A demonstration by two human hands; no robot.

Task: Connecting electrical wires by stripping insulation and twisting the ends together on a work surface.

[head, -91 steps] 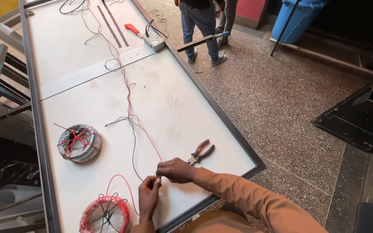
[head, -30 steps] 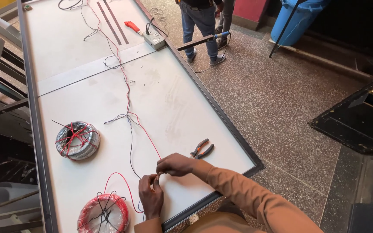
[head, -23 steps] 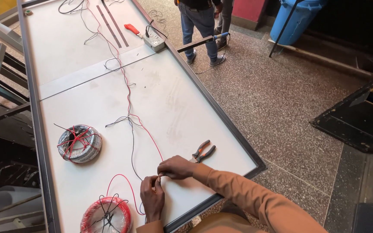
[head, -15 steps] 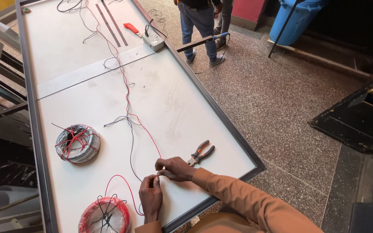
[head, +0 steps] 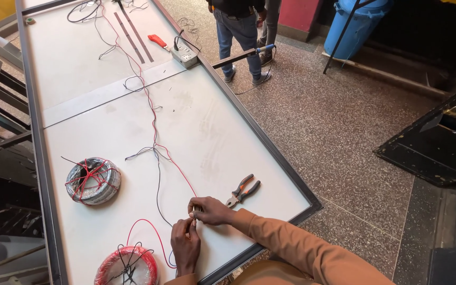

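My left hand (head: pixel 185 244) and my right hand (head: pixel 210 210) meet near the front of the long white panel (head: pixel 212 137), fingertips pinched together on thin wire ends. A red wire (head: pixel 170 155) and a black wire (head: pixel 158 187) run from my fingers up the panel toward its far end. A red loop curls from my left hand to a red wire coil (head: pixel 127 266) at the front edge. Orange-handled pliers (head: pixel 243 190) lie just right of my right hand, untouched.
A grey wire coil tied with red (head: pixel 92 180) lies at the left. A power strip (head: pixel 184 54), a red-handled tool (head: pixel 158 41) and metal strips sit farther up. A person (head: pixel 238 31) stands past the panel on the speckled floor. A blue bin (head: pixel 353 26) stands behind.
My hands have stayed together on the wires near the pliers with only small finger shifts. The view has swayed slightly.
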